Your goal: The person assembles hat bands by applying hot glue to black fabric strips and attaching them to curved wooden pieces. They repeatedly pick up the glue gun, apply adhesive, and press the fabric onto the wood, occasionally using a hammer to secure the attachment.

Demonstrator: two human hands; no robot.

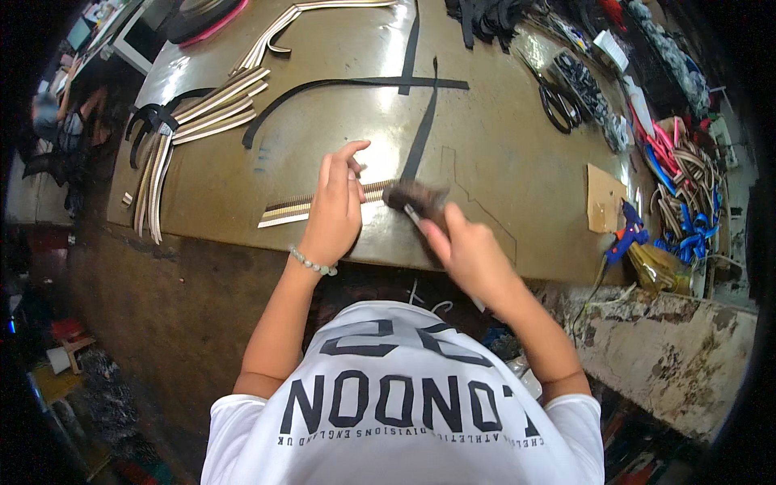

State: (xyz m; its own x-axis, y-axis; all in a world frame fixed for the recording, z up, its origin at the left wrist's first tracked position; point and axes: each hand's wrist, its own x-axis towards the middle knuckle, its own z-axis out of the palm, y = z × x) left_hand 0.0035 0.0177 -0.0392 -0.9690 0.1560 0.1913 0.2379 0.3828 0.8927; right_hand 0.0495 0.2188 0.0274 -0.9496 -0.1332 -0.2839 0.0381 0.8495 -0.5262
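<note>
A striped brown and cream strap (pixel 288 212) lies flat near the front edge of a worn metal-topped table (pixel 501 153). My left hand (pixel 338 206) presses down on the strap with fingers spread, a bead bracelet on the wrist. A brush with a dark bristle head (pixel 414 196) is gripped by its handle in my right hand (pixel 465 252); the bristles touch the strap's right end. A black strap (pixel 420 137) runs away from that end toward the table's far side.
A bundle of striped straps (pixel 194 117) lies at the left, crossed black straps (pixel 364 82) further back. Black scissors (pixel 554 101), a cardboard piece (pixel 603 198), a blue glue gun (pixel 624 236) and tangled coloured cords (pixel 687 194) are at the right.
</note>
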